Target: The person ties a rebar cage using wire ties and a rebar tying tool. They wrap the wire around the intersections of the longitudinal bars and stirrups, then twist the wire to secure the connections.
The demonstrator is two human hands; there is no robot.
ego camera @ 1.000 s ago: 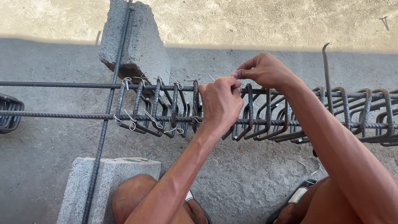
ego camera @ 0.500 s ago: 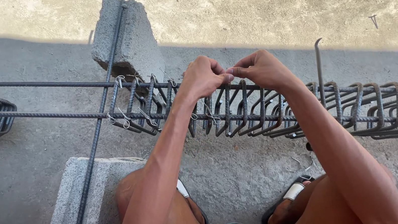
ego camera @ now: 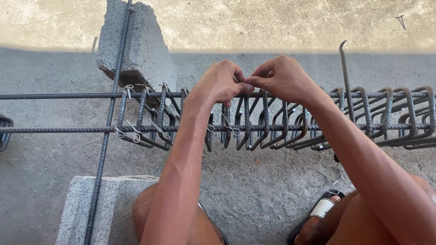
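Left hand (ego camera: pixel 219 83) and right hand (ego camera: pixel 279 79) were met at 12 o'clock over rebar cage (ego camera: pixel 295 121), fingers pinched on tie wire, barely seen. Risks judged: wire ends pricking fingertips; stirrups (ego camera: pixel 261 117) sliding if tie left loose.

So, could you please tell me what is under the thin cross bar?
Two grey concrete blocks, the far one and the near one, carry the cross bar. The long rebars pass under it between them; whether they touch cannot be seen.
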